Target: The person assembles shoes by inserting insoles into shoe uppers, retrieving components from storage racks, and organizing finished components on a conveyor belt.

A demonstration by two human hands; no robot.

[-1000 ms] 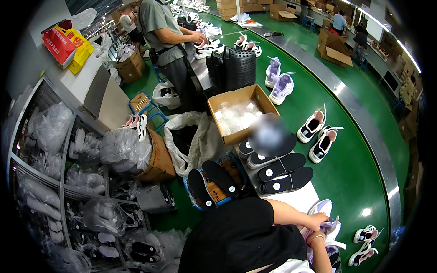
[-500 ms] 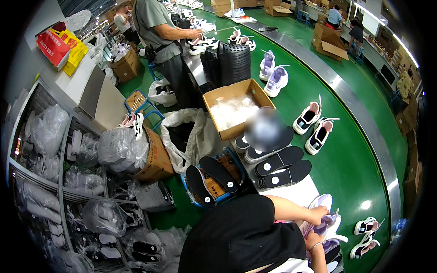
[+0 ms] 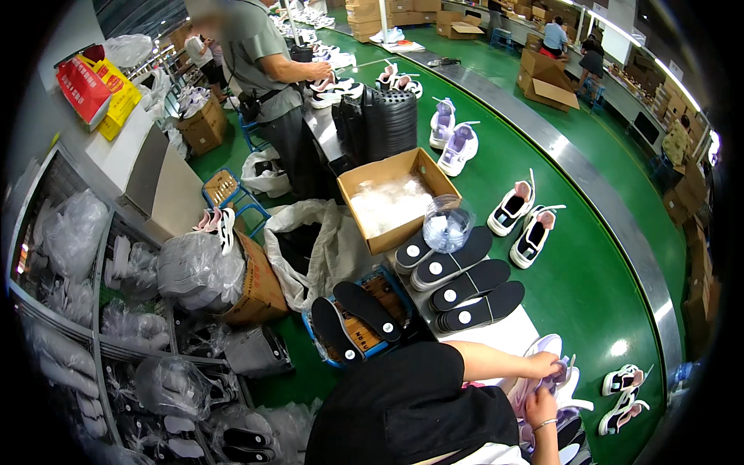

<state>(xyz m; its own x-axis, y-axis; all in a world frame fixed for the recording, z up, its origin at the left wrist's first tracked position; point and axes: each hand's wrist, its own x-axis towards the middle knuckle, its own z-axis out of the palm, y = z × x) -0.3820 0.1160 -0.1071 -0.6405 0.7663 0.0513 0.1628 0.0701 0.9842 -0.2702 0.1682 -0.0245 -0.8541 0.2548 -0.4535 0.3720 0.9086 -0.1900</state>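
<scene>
Left hand point(image 3: 544, 364), ours: fingers bent at the collar of one lavender-and-white shoe point(image 3: 556, 379); whether they pinch it we cannot tell. Right hand point(image 3: 540, 408), ours: curled just below the left, near the same collar, fingertips partly hidden; how firmly closed we cannot tell. Bracelet point(image 3: 545, 424), one, on our right wrist. The shoe lies between and under our two hands, at the belt-side edge of the bench point(image 3: 518, 330).

Also to hand, we count:
Insoles point(image 3: 482, 308), black, in several stacks, on the bench beyond our left arm.
Tub point(image 3: 448, 225), clear, one, resting on the farther insoles.
Box point(image 3: 386, 240), cardboard, open, holding crumpled clear plastic, behind the tub.
Stool point(image 3: 332, 353), blue-framed, beside the bench, two black insoles on top.
Belt point(image 3: 593, 306), green, along our bench; on it, a lavender pair point(image 3: 456, 149) and two pink-lined pairs, one farther off point(image 3: 535, 235), one nearer us point(image 3: 620, 399).
Co-worker point(image 3: 267, 89), one, standing past the box, arm out over shoes.
</scene>
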